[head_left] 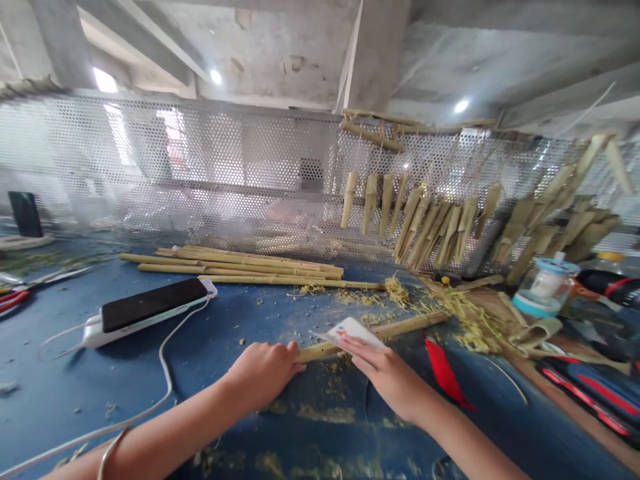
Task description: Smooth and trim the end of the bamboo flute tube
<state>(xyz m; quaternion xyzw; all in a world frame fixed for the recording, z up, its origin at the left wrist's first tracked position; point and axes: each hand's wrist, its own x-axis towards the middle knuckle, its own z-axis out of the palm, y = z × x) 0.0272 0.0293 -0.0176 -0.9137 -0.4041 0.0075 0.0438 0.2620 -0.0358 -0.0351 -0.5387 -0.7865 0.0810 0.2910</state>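
A bamboo stick (pixel 410 326) lies slantwise over the blue tabletop, its near end in my left hand (pixel 265 375). The left fingers are closed round that end. My right hand (pixel 387 377) holds a flat white piece (pixel 356 331) with a small red and blue mark, pressed against the stick's upper side. Whether this piece is a folded sheet or a stiff card, I cannot tell. Pale shavings (pixel 397 292) are scattered behind the stick, and some lie below it. A red strip (pixel 447 372) lies right of my right hand.
Several bamboo sticks (pixel 250 263) lie together at the back. On the left are a phone on a white power bank (pixel 155 307), its white cable (pixel 165 360), and red-handled scissors (pixel 15 300). Bamboo pieces (pixel 425 227) hang on the mesh partition (pixel 270 180). A jar (pixel 545 288) stands right.
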